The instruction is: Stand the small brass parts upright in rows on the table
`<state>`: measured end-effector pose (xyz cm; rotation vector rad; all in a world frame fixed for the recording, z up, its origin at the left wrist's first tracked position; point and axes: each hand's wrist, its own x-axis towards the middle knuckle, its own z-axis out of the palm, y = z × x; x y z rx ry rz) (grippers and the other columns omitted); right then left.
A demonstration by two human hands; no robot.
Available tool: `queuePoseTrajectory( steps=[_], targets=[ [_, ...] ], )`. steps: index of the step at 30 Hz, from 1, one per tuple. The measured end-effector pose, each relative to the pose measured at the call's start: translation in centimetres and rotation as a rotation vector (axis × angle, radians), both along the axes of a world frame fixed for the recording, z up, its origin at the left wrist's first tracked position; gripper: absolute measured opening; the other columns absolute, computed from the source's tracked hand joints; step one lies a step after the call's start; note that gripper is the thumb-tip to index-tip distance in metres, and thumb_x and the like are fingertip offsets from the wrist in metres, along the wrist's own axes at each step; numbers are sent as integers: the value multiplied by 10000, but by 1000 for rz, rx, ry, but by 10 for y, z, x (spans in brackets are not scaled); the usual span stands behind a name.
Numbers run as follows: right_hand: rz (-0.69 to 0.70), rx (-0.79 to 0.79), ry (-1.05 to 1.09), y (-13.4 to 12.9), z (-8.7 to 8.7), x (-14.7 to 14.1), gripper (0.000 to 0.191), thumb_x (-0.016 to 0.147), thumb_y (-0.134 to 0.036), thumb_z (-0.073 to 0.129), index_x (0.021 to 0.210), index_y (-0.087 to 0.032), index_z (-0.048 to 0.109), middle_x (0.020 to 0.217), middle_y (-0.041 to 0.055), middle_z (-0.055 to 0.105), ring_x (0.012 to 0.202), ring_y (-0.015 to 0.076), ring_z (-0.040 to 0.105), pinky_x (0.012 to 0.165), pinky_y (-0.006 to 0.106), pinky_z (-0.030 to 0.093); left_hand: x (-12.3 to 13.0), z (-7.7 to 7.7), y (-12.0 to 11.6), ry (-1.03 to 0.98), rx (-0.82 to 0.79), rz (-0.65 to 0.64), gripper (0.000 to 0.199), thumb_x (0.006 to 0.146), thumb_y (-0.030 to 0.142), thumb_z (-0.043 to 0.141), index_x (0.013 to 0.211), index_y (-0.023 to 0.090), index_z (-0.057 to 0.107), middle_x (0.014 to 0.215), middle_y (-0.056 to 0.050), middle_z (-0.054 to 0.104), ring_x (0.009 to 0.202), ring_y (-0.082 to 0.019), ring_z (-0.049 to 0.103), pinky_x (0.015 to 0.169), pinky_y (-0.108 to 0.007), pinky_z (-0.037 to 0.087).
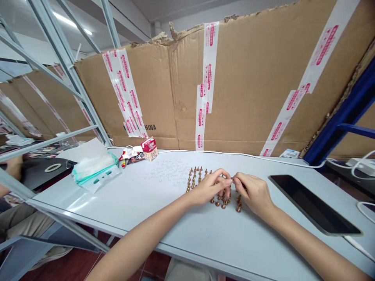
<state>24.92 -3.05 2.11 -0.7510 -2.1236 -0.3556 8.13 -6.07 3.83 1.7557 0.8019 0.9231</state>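
Small brass-coloured pieces with wide round bases and narrow tops (192,181) stand in rows on the grey table (181,218). Above these rows my left hand (212,186) is closed, its thumb and index finger pinched together. My right hand (253,193) meets it there, fingers curled in a pinch. Between the fingertips of both hands is a tiny dark brass-coloured piece (233,179), mostly covered by the fingers. Several of the standing pieces are partly hidden behind my hands. To the left of the rows lie many tiny clear bits (171,169), too small to make out.
A black tablet (313,205) lies at the right with a white cable. On the left are a red-and-white drink carton (149,150), wrappers (131,156) and a teal-edged plastic pack (95,168). A cardboard wall (249,86) closes off the back. Another person's arm (13,169) shows at far left.
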Motion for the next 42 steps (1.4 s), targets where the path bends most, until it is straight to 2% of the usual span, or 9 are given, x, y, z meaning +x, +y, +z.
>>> queuePoseTrajectory(
  steps=[4, 7, 11, 17, 22, 29, 34, 37, 42],
  targets=[
    [-13, -55, -18, 1, 0, 1, 288, 876, -248, 356, 614, -189, 460, 474, -29, 464, 430, 90, 411, 498, 211, 295, -1, 4, -2, 52, 42, 55, 306, 823, 480, 435, 868, 178, 458, 650, 16, 546, 589, -70, 484, 599, -187, 386],
    [4, -101, -5, -1, 0, 0, 302, 867, -256, 358, 589, -194, 457, 459, -29, 448, 427, 95, 403, 493, 215, 292, -2, 2, -1, 43, 38, 15, 306, 835, 473, 412, 809, 170, 453, 605, 24, 516, 564, -69, 467, 572, -183, 371],
    [58, -135, -2, -3, 1, -1, 306, 871, -251, 361, 582, -195, 443, 466, -31, 447, 429, 89, 406, 487, 209, 296, 2, -8, 2, -76, -11, -50, 338, 837, 494, 390, 757, 167, 422, 546, 34, 484, 504, -65, 436, 533, -183, 354],
    [55, -87, -59, -4, 3, 1, 262, 882, -235, 384, 633, -187, 447, 516, -28, 498, 469, 84, 464, 506, 199, 321, 15, -24, 8, -167, -44, 12, 461, 838, 565, 286, 625, 167, 377, 478, 25, 458, 437, -64, 402, 492, -196, 336],
    [34, 37, -139, -4, 8, 2, 261, 887, -219, 364, 649, -186, 467, 532, -21, 504, 470, 92, 456, 506, 215, 315, 14, -23, 12, -174, -66, 19, 489, 798, 604, 338, 599, 161, 400, 464, 27, 453, 433, -66, 414, 502, -199, 345],
    [6, -26, -175, 0, 11, 10, 240, 886, -227, 363, 671, -190, 462, 560, -20, 512, 490, 94, 464, 516, 214, 321, 10, -23, 15, -196, -83, 34, 435, 781, 582, 404, 699, 156, 434, 473, 45, 455, 435, -67, 418, 485, -190, 332],
    [15, -26, -187, -1, 12, 9, 238, 879, -234, 368, 671, -194, 475, 564, -17, 521, 492, 98, 460, 522, 224, 314, 9, -20, 12, -152, -52, 35, 402, 803, 548, 401, 695, 161, 422, 487, 43, 456, 448, -65, 413, 505, -190, 339],
    [3, -111, -173, -4, 15, 8, 218, 875, -271, 380, 706, -191, 493, 594, -7, 547, 514, 107, 480, 536, 230, 329, 6, -18, 9, -87, 13, 70, 369, 828, 506, 393, 706, 161, 433, 504, 40, 462, 473, -67, 415, 530, -189, 346],
    [122, -482, -76, -4, 22, 9, 211, 869, -332, 400, 820, -195, 553, 709, 5, 613, 603, 115, 543, 595, 230, 390, 4, -16, 5, 8, 102, 129, 316, 848, 422, 402, 714, 151, 495, 522, 37, 481, 516, -77, 447, 572, -194, 355]
  ],
)
